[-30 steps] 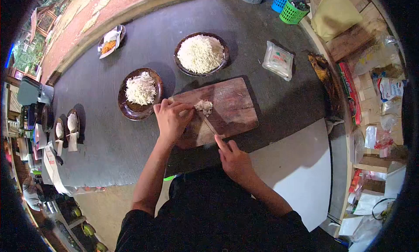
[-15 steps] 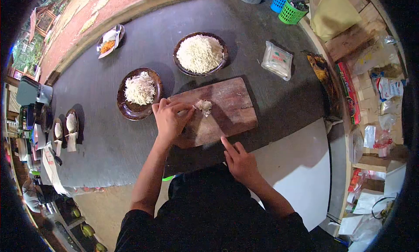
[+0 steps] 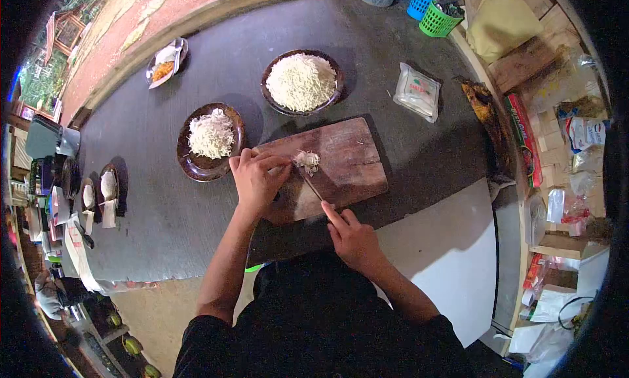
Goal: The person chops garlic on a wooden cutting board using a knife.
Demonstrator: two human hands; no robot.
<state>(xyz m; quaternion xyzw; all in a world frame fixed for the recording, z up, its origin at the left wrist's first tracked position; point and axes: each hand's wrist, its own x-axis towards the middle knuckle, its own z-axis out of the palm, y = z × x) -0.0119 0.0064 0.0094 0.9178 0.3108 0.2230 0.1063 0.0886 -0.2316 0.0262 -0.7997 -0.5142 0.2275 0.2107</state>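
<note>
A wooden cutting board (image 3: pixel 354 152) lies on the dark table, with a small pile of pale slices (image 3: pixel 306 162) near its middle. My left hand (image 3: pixel 257 181) is over the board's left side, fingers closed, fingertips beside the slices; what they pinch is too small to name. My right hand (image 3: pixel 352 237) grips a knife (image 3: pixel 313 189) at the board's near edge, its blade pointing up-left to the slices. Beyond my left hand, a brown plate (image 3: pixel 196 171) holds white shreds (image 3: pixel 211 134). Past the board, a larger plate (image 3: pixel 267 93) carries a heap of white shreds (image 3: pixel 301 82).
A white packet (image 3: pixel 417 93) lies at the right. Green (image 3: pixel 438 21) and blue (image 3: pixel 419 3) baskets stand at the far right. A small dish (image 3: pixel 162 62) is at the far left, and two narrow dishes with pale contents (image 3: pixel 109 185) stand at the left.
The right hand moved slightly right with the knife, then back left and up, bringing the blade again beside the slices. The left hand has hardly moved.
</note>
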